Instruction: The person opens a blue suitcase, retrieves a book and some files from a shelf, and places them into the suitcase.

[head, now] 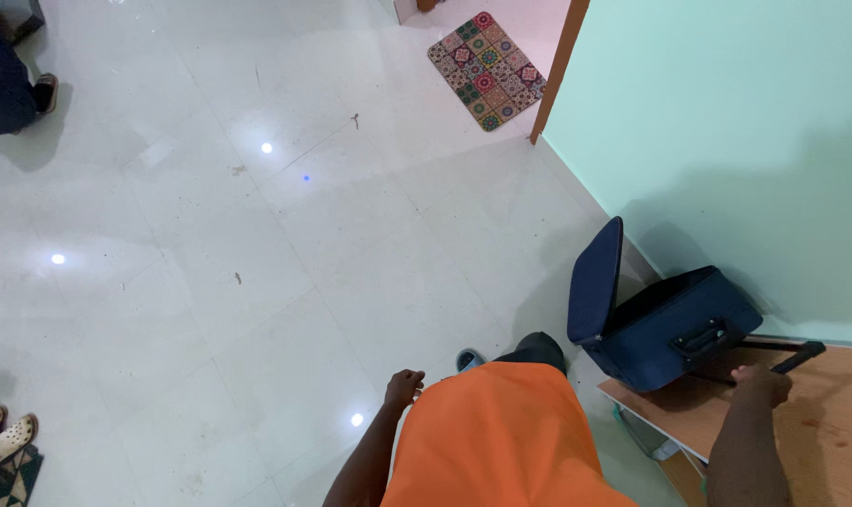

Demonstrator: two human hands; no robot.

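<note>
Head view looks down at a person in an orange shirt (501,441) standing on a white tiled floor (210,282). Right hand (762,383) has its grip closed around the black pull handle (800,357) of a navy suitcase (666,329) (lid flap raised), which rests on a wooden desk (821,432) at near right, beside the mint wall (727,141). Left hand (404,387) hangs loosely curled, holding nothing. A patterned mat (487,70) lies far off by the doorway.

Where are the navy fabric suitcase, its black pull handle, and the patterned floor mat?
navy fabric suitcase (666,343), head view, front side panel.
black pull handle (802,356), head view, grip end.
patterned floor mat (487,70), head view, centre.
</note>
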